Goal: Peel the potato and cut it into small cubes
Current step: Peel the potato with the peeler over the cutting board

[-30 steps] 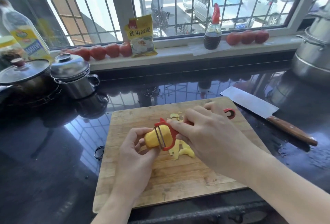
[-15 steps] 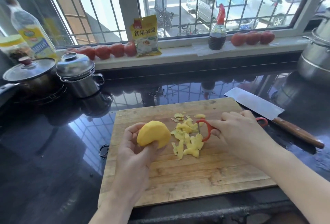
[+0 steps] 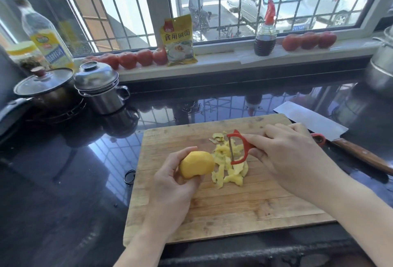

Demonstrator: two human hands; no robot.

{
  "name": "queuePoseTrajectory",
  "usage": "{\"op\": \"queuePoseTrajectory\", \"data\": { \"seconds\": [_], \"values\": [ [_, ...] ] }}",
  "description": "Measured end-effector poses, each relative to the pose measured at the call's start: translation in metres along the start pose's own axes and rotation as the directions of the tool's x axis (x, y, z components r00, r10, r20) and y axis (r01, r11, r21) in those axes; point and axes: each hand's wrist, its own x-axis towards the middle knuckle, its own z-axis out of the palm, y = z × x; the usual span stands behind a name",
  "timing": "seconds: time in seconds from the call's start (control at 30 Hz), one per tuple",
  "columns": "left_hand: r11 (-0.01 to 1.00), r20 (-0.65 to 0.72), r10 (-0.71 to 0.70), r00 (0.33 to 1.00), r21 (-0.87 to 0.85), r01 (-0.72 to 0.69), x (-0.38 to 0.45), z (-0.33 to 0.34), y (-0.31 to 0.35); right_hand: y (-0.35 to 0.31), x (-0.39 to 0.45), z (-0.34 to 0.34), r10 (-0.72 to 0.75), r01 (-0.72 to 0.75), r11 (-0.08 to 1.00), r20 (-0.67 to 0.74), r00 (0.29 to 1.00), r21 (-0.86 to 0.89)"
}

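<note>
Smooth rounded potato (image 3: 196, 164) (left hand (image 3: 170, 190) cupping it).

Tomatoes (image 3: 136, 59), yellow packet (image 3: 179, 41), sauce bottle (image 3: 265, 39) along the sill; lidded steel pot (image 3: 100, 90) on counter.

Left hand (image 3: 170, 183) grips the potato (image 3: 196, 164); right hand (image 3: 291, 156) holds the red peeler (image 3: 239, 149) over peels (image 3: 230, 169).

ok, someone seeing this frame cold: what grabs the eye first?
Probably the yellow peeled potato held in the left hand over the left part of the wooden cutting board. Next, the red peeler in the right hand, hanging above a heap of pale peels mid-board. Further back, the cleaver lies on the dark counter by the board's far right corner, and rows of tomatoes line the windowsill.
</note>
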Motion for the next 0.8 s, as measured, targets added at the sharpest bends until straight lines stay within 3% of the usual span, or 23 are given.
{"op": "queuePoseTrajectory", "data": {
  "seconds": [0.13, 0.37, 0.57, 0.8],
  "values": [
    [0.985, -0.014, 0.069, 0.998, 0.162, -0.066, 0.0, 0.004, 0.003, -0.023, 0.003, -0.021, -0.098, 0.1, 0.994, -0.038, 0.994, 0.053],
    [0.919, -0.056, 0.186, 0.981, 0.364, -0.153, 0.002, 0.012, 0.0, -0.052, 0.009, -0.023, -0.173, 0.174, 0.985, 0.065, 0.983, -0.012],
    [0.914, -0.075, 0.222, 0.972, 0.363, -0.181, 0.0, 0.012, -0.003, -0.046, 0.01, -0.016, -0.127, 0.127, 0.992, 0.082, 0.989, 0.005],
    [0.968, -0.065, 0.124, 0.99, 0.225, -0.106, -0.006, 0.022, -0.01, -0.023, -0.001, 0.004, -0.04, 0.021, 0.994, 0.174, 0.984, 0.108]
  ]
}}
